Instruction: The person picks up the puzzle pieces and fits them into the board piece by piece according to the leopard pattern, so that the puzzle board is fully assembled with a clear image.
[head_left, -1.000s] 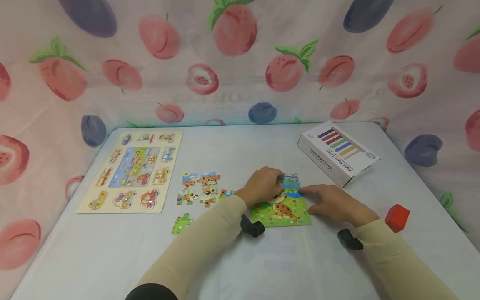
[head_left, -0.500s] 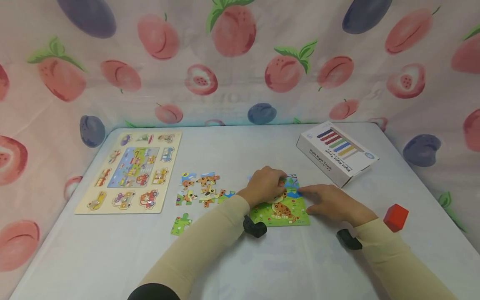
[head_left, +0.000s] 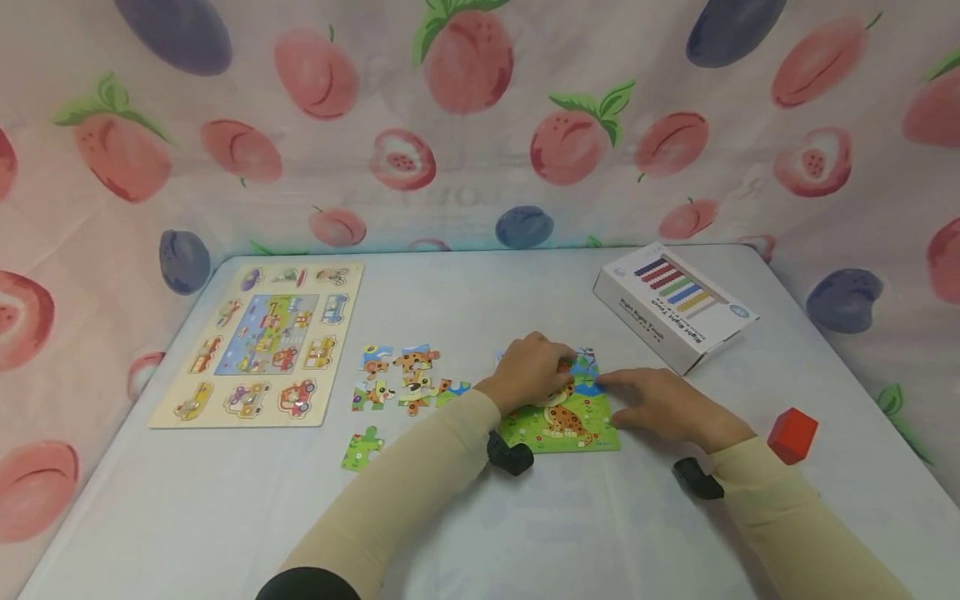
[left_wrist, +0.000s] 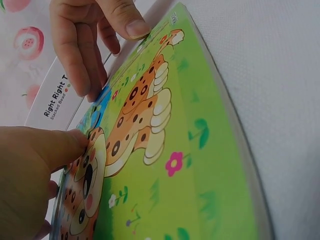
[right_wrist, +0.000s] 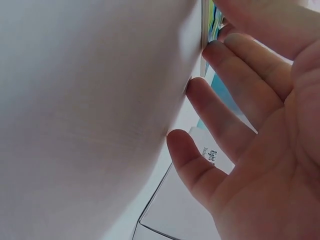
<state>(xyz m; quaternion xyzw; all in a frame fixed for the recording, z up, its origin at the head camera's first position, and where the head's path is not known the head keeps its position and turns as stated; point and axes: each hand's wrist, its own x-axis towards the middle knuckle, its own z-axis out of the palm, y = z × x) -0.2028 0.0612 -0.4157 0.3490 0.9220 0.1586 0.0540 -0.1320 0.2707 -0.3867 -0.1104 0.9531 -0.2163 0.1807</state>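
Note:
A jigsaw puzzle (head_left: 577,417) with a spotted leopard on green grass lies flat on the white table. My left hand (head_left: 532,371) is over its upper left part, bent fingers down on the picture. In the left wrist view its thumb (left_wrist: 75,142) rests on the picture by the leopard's face; whether a piece is pinched under the fingers I cannot tell. At the puzzle's right edge is my right hand (head_left: 667,404), index finger extended to the blue upper corner and thumb at the lower side. The right wrist view shows its fingers (right_wrist: 240,75) spread, fingertips against the table and the board's edge.
Several loose puzzle pieces (head_left: 416,387) lie left of the puzzle, with a green piece (head_left: 363,448) nearer me. A wooden knob puzzle board (head_left: 345,292) lies farther left. A white box (head_left: 645,315) stands at the back right. A red block (head_left: 792,435) sits beside my right forearm.
My left hand has shifted very slightly to the right over the puzzle, and its fingers have moved a little. The right hand stays at the puzzle's right edge.

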